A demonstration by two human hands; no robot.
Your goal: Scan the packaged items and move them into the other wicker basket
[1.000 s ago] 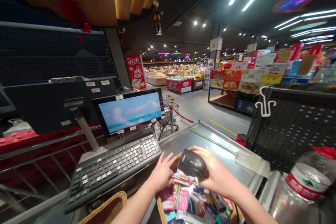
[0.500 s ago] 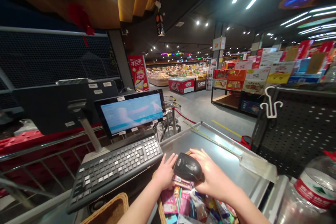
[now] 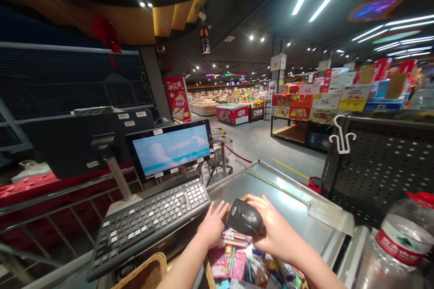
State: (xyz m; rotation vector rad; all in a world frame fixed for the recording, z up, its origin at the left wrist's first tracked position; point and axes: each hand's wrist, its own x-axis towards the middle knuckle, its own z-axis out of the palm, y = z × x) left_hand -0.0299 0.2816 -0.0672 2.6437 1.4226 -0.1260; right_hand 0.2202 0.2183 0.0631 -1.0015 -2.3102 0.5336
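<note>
I read my right hand [image 3: 276, 230] clamped over the black handheld barcode scanner [image 3: 244, 217], and my left hand [image 3: 213, 226] open just beside it, the hands close but not joined. Below the scanner, assorted packets [image 3: 233, 257] fill a wicker basket [image 3: 207, 275]; left of the scanner lies a grey keyboard [image 3: 152, 221]. Right of the scanner stands a red-capped plastic bottle [image 3: 396, 244], while beyond the scanner extend the steel worktop [image 3: 288, 207] and a till monitor [image 3: 171, 149].

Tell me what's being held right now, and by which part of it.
The right hand grips a black handheld barcode scanner by its right-hand end, fingers over the top. The left hand is open beside it, visibly holding nothing.
</note>
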